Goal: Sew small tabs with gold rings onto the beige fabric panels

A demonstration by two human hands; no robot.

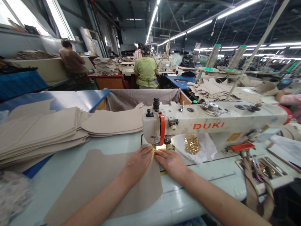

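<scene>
A beige fabric panel (101,179) lies on the pale sewing table, its upper right part beneath the sewing machine's (178,116) head. My left hand (139,164) is closed on the panel just left of the lit needle area, fingers close together and pointing at the presser foot. On the other side, my right hand (172,164) has bent fingers closed at the panel's edge, close to the left fingertips. Between the hands a narrow bit of the fabric looks raised. The needle and the exact grip of the fingertips are hidden.
Stacked beige panels (42,131) lie at left, with more panels (115,121) behind the machine head. Gold metal rings (191,143) rest on white paper (208,150). A tool tray (270,171) and hanging straps (249,179) are at right. Other people sit farther off.
</scene>
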